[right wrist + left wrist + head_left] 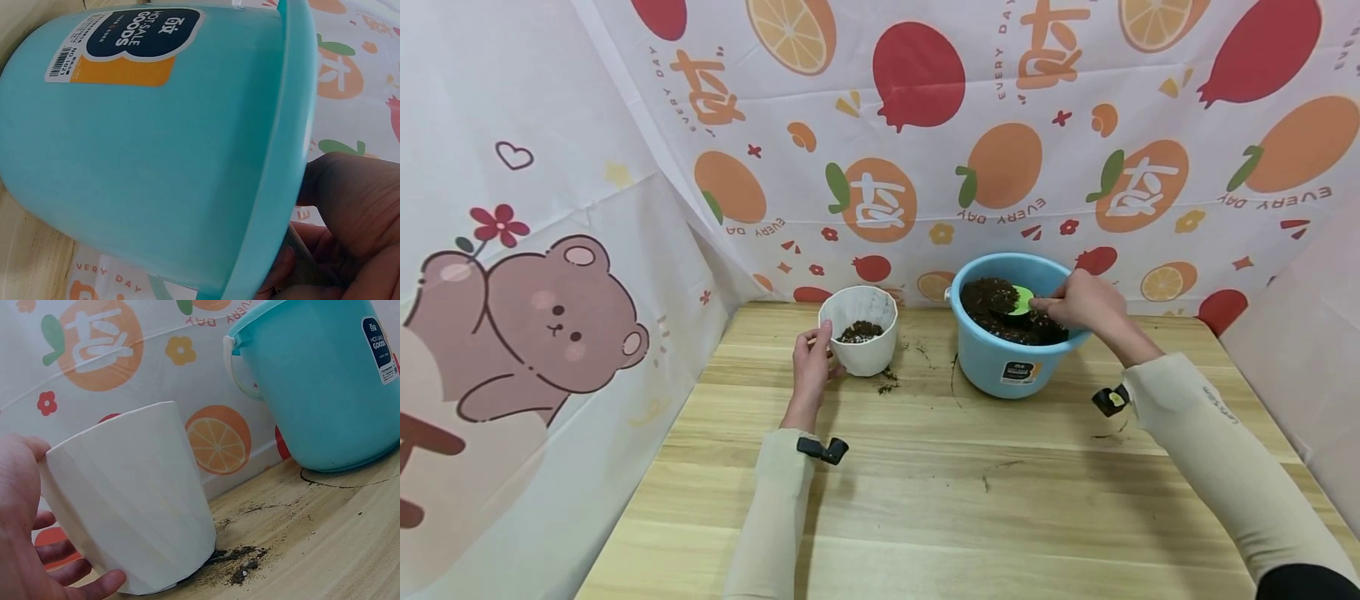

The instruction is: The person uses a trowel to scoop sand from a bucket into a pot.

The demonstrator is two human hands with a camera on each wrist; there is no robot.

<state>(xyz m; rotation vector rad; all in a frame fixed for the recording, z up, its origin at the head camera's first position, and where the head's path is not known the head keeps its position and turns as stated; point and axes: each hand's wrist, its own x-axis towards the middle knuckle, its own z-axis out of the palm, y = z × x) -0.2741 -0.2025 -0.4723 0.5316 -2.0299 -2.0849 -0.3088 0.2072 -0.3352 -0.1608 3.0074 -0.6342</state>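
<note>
On the wooden table a white flowerpot [868, 354] with some dark soil [860, 332] at its bottom stands tilted. My left hand [812, 362] holds it from the left, one digit at the rim and the other fingers along the lower wall, as the left wrist view also shows. To the right is a light blue bucket [1000, 367] heaped with dark potting soil [1018, 329]. Over its right rim reaches my right hand [1086, 300], gripping a small green shovel [1022, 301] whose blade is in the soil. The bucket wall [156, 137] hides the shovel's blade in the right wrist view.
Spilled soil [240, 565] lies beside the pot's base, and thin dark strands are scattered over the tabletop [925, 500]. A white bucket handle [234, 369] hangs on the bucket's left side. Fruit-print cloth [917, 167] hangs right behind the table.
</note>
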